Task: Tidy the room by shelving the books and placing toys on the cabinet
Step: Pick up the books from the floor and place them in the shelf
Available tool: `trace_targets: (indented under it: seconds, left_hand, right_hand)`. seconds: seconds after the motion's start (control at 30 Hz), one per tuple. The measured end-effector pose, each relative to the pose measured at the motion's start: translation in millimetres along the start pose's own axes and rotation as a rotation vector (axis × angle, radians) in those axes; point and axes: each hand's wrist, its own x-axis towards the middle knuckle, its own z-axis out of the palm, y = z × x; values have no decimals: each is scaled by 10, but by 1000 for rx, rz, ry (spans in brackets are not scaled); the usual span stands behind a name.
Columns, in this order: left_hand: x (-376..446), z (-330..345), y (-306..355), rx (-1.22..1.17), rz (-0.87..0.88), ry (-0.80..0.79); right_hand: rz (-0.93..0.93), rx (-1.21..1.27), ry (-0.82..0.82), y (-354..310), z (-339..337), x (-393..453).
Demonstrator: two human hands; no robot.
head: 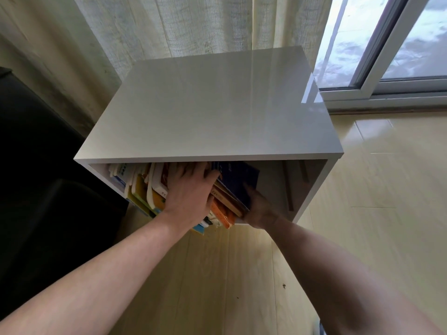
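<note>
The books [154, 189] stand in a crowded, leaning row inside the open front compartment of the white cabinet [208, 112], filling its left and middle part; their spines and edges show white, yellow, orange and blue, and several lower corners jut out past the cabinet's front edge. At the right end of the row a dark blue book [238, 180] tilts against the others, its cover facing the bare right part of the compartment.

The left hand [187, 192] lies flat over the middle of the row, palm against the book edges, its fingers [191, 169] straight and slightly spread, reaching in under the cabinet's top board and pressing on the books. The right hand [262, 209] sits in shadow just right of the dark blue book, low in the compartment, touching that book's outer face; its fingers are blurred and partly hidden, so I cannot tell whether they are curled round the book or straight against it.

The cabinet's glossy top carries reflections only. Behind the cabinet hangs a pale curtain [169, 25]. To its right is a sliding window [387, 56] with a white frame. A dark sofa [36, 165] sits to the cabinet's left, and the shiny cream tiled floor [387, 177] spreads in front and to the right.
</note>
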Motion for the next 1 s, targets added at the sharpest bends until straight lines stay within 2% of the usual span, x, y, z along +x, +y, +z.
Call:
trace_targets:
  seconds: [0.03,0.1,0.27,0.33,0.43,0.57,0.63,0.7,0.77,0.8,0.87,0.97,1.0]
  left_hand:
    - [11,2,-6,-2,7,1]
    - [16,6,-28,-10,20,9]
    - [-37,16,-83,-59,50,57]
    - [-42,23,-77,-62,63,84]
    - [-51,42,-86,-89,65,119]
    - [-22,34,-91,-94,37,97]
    - [-10,29,-59,-74,13,72]
    - [4,19,-24,-50,4,68]
    - [-4,25,-28,-34,11,57]
    - [-9,32,-40,-27,14,56]
    - [-21,25,-49,-23,8,50]
    - [-14,11,-56,-33,1,47]
    - [-6,14,-58,-39,3,47]
  right_hand:
    - [-68,0,4,29,-19,32]
    - [-75,62,-32,1,-17,2]
    - [163,280,-213,-36,215,62]
    - [203,298,-171,-83,306,58]
    - [158,223,-84,-133,401,56]
    - [266,276,-13,-178,458,86]
    - [322,202,-73,-236,440,44]
    - [279,124,-44,-253,364,112]
    - [70,-236,7,-176,284,323]
    - [24,-289,24,-95,194,486]
    - [33,-101,-36,-82,209,436]
    - [-26,-327,127,-18,327,370]
    - [-92,-427,132,-52,369,298]
